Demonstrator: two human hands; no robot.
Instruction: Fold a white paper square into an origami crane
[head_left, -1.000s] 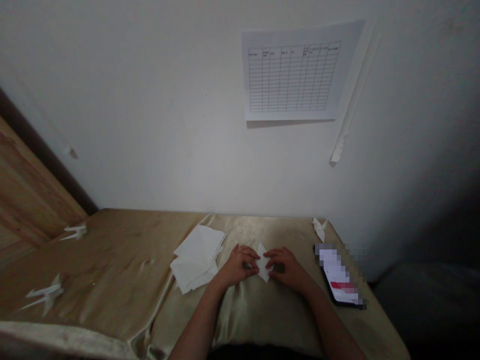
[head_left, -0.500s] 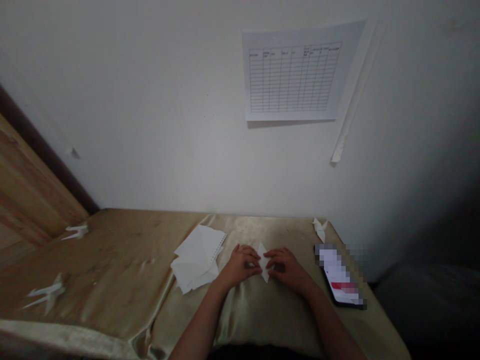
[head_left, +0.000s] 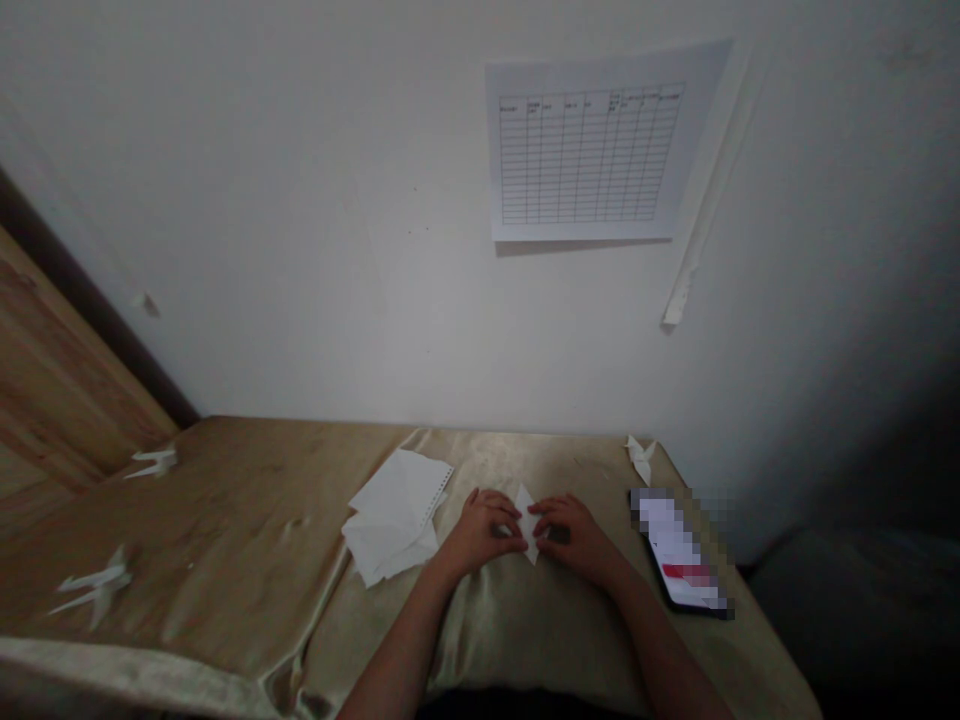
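A folded white paper, narrow and pointed like a kite, stands on a satin cloth between the hands. The left hand and right hand pinch its sides with curled fingers. Loose paper sheets lie left.

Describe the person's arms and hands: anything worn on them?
Nothing visible. The left hand and right hand are bare, with no gloves. The left forearm and right forearm show no sleeves, watch, band or cables. Small rings would be hard to tell in this dim view.
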